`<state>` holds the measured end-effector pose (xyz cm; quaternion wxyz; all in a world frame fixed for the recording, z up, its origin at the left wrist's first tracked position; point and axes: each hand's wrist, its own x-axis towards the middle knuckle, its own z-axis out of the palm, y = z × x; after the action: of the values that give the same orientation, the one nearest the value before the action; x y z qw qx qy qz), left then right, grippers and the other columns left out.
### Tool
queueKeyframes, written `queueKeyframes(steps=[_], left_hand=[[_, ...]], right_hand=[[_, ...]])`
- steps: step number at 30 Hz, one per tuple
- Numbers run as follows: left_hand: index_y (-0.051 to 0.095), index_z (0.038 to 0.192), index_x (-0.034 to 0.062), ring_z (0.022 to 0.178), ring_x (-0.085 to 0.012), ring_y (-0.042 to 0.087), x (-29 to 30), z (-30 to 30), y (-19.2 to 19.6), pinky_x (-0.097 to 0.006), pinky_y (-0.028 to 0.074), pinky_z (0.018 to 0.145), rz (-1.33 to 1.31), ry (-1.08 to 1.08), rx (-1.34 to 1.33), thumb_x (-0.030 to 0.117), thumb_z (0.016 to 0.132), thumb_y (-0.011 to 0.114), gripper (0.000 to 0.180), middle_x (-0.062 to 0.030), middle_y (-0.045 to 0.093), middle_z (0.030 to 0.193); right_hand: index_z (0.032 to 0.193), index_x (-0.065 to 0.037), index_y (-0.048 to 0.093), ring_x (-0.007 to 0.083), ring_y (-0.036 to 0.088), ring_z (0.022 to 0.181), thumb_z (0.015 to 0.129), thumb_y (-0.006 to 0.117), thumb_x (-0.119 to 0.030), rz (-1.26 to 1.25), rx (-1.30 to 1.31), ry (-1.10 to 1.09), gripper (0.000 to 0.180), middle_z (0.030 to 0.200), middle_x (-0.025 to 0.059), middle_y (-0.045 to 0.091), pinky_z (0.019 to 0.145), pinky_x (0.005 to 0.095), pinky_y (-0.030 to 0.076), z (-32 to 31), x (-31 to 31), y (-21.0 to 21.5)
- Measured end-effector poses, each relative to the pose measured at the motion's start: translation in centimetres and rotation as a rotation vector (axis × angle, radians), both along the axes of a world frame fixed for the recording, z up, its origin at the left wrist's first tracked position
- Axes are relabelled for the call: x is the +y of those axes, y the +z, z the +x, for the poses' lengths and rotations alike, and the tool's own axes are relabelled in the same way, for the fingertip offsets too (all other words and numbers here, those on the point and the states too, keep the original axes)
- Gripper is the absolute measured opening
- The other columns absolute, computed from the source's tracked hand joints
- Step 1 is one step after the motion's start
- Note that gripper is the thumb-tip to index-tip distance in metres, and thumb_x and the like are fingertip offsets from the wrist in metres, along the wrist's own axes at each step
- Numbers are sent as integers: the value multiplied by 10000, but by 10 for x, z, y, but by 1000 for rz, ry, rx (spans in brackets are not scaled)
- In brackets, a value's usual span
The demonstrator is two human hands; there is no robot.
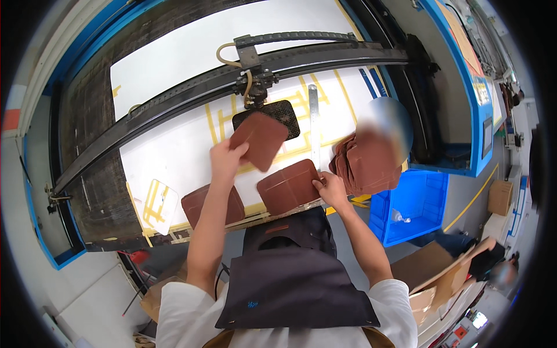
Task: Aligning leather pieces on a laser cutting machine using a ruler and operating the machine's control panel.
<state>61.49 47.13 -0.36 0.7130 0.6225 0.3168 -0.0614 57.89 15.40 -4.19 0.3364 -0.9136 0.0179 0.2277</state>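
My left hand [227, 158] is closed on the edge of a brown rounded-corner leather-like panel [264, 139], tilted above the white machine bed [159, 165]. Part of a black textured square plate [285, 116] shows behind this panel, beneath the machine head [253, 84]. My right hand [332, 189] pinches the right edge of a second brown panel [288, 187] near the bed's front edge. Beside it on the left lies another brown panel [233, 209], partly covered by my left forearm. A pile of brown panels [371, 168] sits right of my right hand.
A black gantry beam [174, 90] spans the bed. A steel ruler [314, 124] lies near yellow tape strips. At front left is a white taped template [159, 206]. A blue crate [409, 203] stands below the pile. Behind a cardboard box [429, 267], another person [487, 261] is at lower right.
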Motion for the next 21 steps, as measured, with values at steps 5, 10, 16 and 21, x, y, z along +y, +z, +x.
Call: queueKeyframes(steps=[5,10,16,21], left_hand=[[699,1192,-22,820,-150,707,67,-102,41,-285,571,650,26,13,112,74,900,723,309,-68,749,1035],[678,1247,13,1124,-243,643,112,-184,-4,-380,542,893,1338,-279,378,132,789,840,499,-125,633,1360],[218,1628,86,1439,-311,454,52,-122,-8,-474,387,1175,-286,-84,-278,249,545,1011,1352,-179,489,1532],[464,1510,49,1181,-215,643,51,-47,-48,-355,519,995,-525,51,-71,125,803,851,810,-138,667,1282]], right_hand=[[1021,-19,736,406,704,809,901,715,-156,-46,-161,156,184,882,230,715,724,477,556,15,-3,2],[1034,-76,748,358,715,822,905,684,-72,195,-234,589,144,956,140,743,708,417,581,41,33,57],[1044,-21,731,184,711,799,935,732,-60,583,3,596,116,899,80,741,723,314,558,94,93,78],[1007,2,700,51,612,798,961,718,-52,630,194,141,73,856,-1,709,713,229,501,148,93,-15]])
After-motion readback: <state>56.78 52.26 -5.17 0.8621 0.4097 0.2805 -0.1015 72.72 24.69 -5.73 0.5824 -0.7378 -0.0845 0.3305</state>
